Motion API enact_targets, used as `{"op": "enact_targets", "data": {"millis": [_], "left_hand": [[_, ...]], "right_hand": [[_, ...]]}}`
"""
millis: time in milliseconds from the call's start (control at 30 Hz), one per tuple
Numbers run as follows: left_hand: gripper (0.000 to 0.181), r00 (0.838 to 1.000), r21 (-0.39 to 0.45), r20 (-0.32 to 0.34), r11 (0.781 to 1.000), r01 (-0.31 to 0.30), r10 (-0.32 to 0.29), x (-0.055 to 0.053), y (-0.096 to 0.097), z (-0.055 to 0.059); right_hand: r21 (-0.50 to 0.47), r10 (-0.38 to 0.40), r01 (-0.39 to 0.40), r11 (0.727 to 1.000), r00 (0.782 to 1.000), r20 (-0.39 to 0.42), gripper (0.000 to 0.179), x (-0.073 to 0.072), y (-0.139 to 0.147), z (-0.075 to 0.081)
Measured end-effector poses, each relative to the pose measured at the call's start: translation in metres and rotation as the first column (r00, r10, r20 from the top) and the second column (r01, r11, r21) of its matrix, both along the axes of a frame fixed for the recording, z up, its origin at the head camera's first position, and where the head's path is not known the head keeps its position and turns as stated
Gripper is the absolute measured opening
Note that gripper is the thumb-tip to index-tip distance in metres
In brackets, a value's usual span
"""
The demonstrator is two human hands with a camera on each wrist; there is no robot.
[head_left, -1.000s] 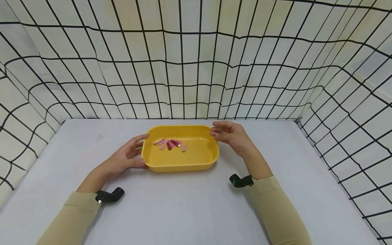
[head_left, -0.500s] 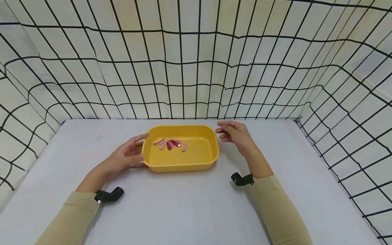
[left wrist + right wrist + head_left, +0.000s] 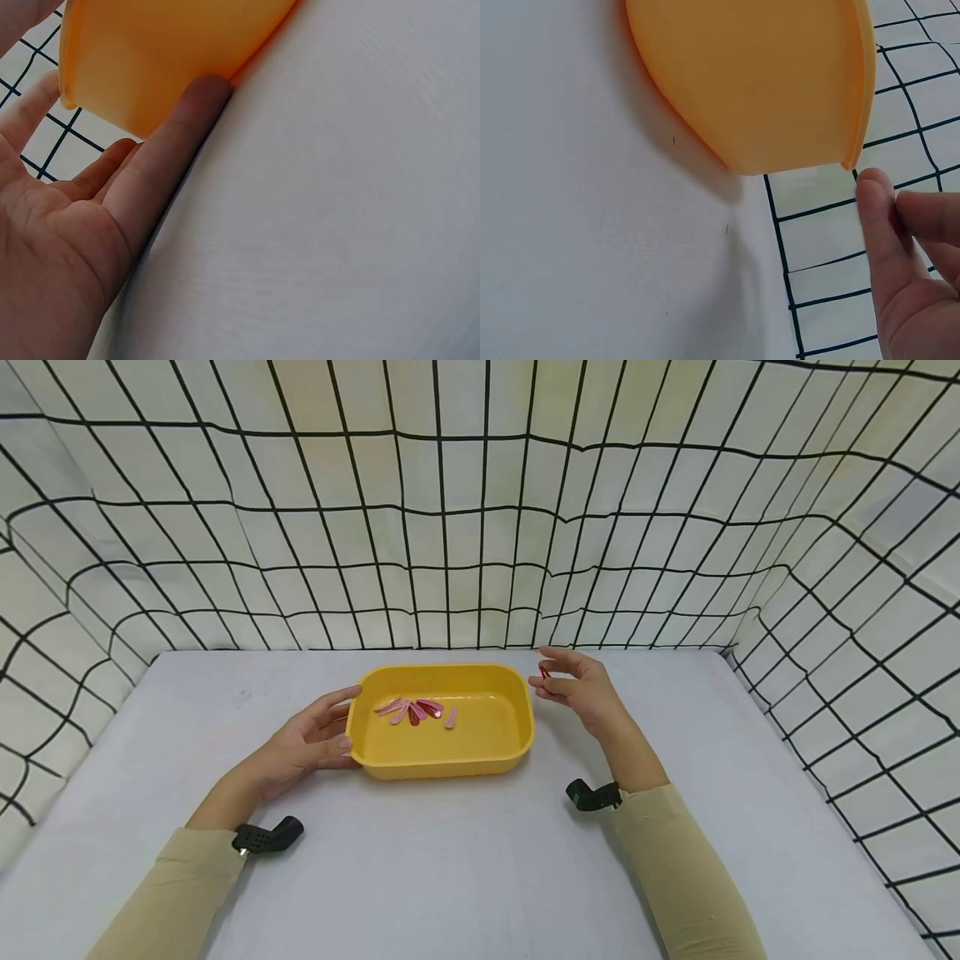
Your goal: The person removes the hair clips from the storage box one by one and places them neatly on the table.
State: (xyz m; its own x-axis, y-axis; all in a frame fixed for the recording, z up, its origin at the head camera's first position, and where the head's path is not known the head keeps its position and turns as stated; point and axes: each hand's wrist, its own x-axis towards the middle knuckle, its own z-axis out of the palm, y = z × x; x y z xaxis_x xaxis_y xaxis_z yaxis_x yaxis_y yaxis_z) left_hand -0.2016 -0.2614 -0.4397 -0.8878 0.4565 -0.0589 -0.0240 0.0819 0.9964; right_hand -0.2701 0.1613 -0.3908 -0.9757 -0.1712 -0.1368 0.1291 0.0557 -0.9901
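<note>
A white table (image 3: 465,868) spreads across the foreground, smooth and matte, with a faint smudge at its far left and soft shadows beneath the arms. Its far edge meets an enclosure of black netting (image 3: 443,515) hung before pale sheeting (image 3: 465,477); the mesh runs along the back and both sides, its strands bowing unevenly, and the sheeting shows weak yellowish and peach tints. In the right wrist view, a few short dark strokes mark the white surface.

A yellow tray (image 3: 487,735) sits near the table's far edge, roughly in the middle. Pink and red clips (image 3: 414,717) lie fanned in its left part, with one pink clip (image 3: 451,717) just apart to their right.

The left hand (image 3: 311,739) is at the tray's left end, fingers extended and spread, thumb and fingertips touching the yellow wall and rim. The right hand (image 3: 581,689) is raised just beside the right end, apart from the rim, pinching a small red clip (image 3: 544,673), partly hidden, between thumb and finger. Tan sleeves (image 3: 682,877) cover both forearms, and a black device (image 3: 268,836) is worn at each wrist.
</note>
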Motion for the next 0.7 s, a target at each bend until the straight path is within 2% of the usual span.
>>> {"op": "enact_targets", "data": {"millis": [133, 367, 567, 700], "left_hand": [[0.072, 1.0, 0.001, -0.002, 1.0, 0.002, -0.002, -0.001, 0.0, 0.001], [0.068, 1.0, 0.029, 0.024, 1.0, -0.009, 0.009, 0.0, 0.001, 0.001], [0.062, 0.999, 0.016, 0.026, 0.999, -0.035, 0.034, -0.001, 0.0, 0.001], [0.064, 0.999, 0.021, 0.024, 0.999, -0.027, 0.026, -0.001, 0.0, 0.0]], "right_hand": [[-0.014, -0.015, 0.015, 1.0, 1.0, 0.0, 0.046, -0.003, 0.003, -0.001], [0.113, 0.014, -0.007, 0.994, 0.998, -0.057, 0.031, -0.002, 0.011, -0.004], [0.087, 0.024, -0.023, 0.996, 1.0, -0.016, 0.028, -0.001, 0.012, -0.002], [0.088, 0.028, -0.028, 0.996, 1.0, -0.007, 0.032, -0.004, 0.014, -0.004]]}}
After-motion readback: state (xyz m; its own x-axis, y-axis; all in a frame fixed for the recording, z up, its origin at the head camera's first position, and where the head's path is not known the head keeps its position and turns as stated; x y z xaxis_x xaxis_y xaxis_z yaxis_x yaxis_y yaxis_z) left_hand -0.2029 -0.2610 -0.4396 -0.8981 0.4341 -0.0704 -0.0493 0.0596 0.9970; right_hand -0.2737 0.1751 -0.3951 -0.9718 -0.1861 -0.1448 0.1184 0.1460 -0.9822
